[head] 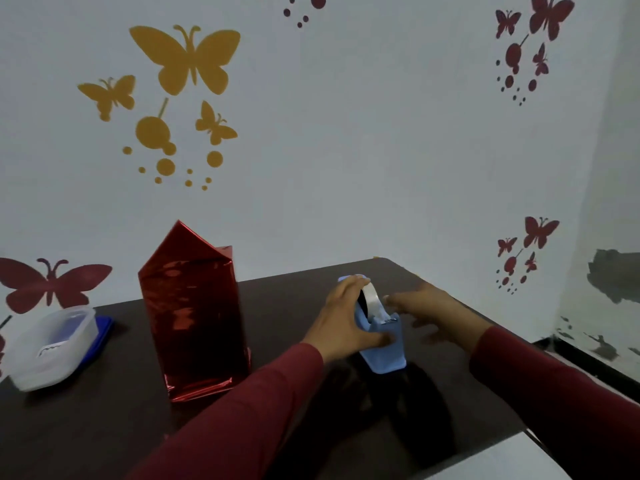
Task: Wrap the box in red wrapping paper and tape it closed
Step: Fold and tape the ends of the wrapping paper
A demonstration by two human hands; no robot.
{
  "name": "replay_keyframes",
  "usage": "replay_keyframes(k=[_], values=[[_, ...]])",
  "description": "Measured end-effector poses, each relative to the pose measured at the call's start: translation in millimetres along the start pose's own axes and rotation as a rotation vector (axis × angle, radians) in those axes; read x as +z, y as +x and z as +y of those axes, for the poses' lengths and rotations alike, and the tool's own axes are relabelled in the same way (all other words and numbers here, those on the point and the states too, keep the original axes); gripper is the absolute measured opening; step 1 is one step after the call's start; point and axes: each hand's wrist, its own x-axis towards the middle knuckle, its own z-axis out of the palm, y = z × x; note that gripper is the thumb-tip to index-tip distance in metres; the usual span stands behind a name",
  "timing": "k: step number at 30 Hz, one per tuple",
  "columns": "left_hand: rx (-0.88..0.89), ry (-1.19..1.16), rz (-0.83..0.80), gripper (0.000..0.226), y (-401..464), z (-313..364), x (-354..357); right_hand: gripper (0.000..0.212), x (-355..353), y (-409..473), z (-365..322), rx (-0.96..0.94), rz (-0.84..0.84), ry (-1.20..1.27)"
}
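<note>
The box (pixel 195 323) stands upright on the dark table (pixel 104 427), covered in shiny red wrapping paper, with a pointed paper flap sticking up at its top. To its right sits a light blue tape dispenser (pixel 382 344) with a roll of clear tape (pixel 372 299). My left hand (pixel 341 322) grips the dispenser from the left side. My right hand (pixel 436 315) hovers just right of the roll, its fingers spread and reaching toward the tape end; whether it touches the tape is unclear.
A translucent plastic container (pixel 52 344) rests on a blue lid at the table's left edge. A wall with butterfly decals stands right behind the table. The table's right edge and corner lie near my right arm.
</note>
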Motion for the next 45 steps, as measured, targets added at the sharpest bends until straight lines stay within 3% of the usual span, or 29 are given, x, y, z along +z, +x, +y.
replay_keyframes(k=[3,9,17,25,29,39,42,45], values=[[-0.012,-0.040,0.015,0.105,4.2,-10.4,9.7,0.046,6.5,5.3,2.7,0.161,-0.195,0.130],[-0.004,-0.138,0.085,0.104,-6.7,-24.4,32.3,0.024,11.6,0.9,-5.2,0.288,-0.362,0.274],[0.084,-0.072,0.070,0.110,-11.2,-30.9,31.2,0.018,14.7,0.2,-19.0,0.278,-0.330,0.552],[0.090,-0.055,0.076,0.109,-13.6,-26.9,27.5,0.024,24.2,-15.6,13.1,0.049,-0.135,0.714],[0.134,0.046,0.046,0.105,-13.2,-28.2,27.7,0.021,27.6,-29.8,32.1,-0.062,-0.117,0.735],[0.149,0.033,0.019,0.106,-16.9,-27.3,24.6,0.018,26.7,-35.6,49.7,-0.109,-0.158,0.646],[0.150,0.030,-0.012,0.107,-17.2,-29.6,23.4,0.012,24.0,-28.8,47.4,-0.128,-0.151,0.524],[0.144,-0.010,-0.020,0.103,-17.6,-33.5,24.5,0.023,19.5,-21.9,46.4,-0.153,-0.113,0.345]])
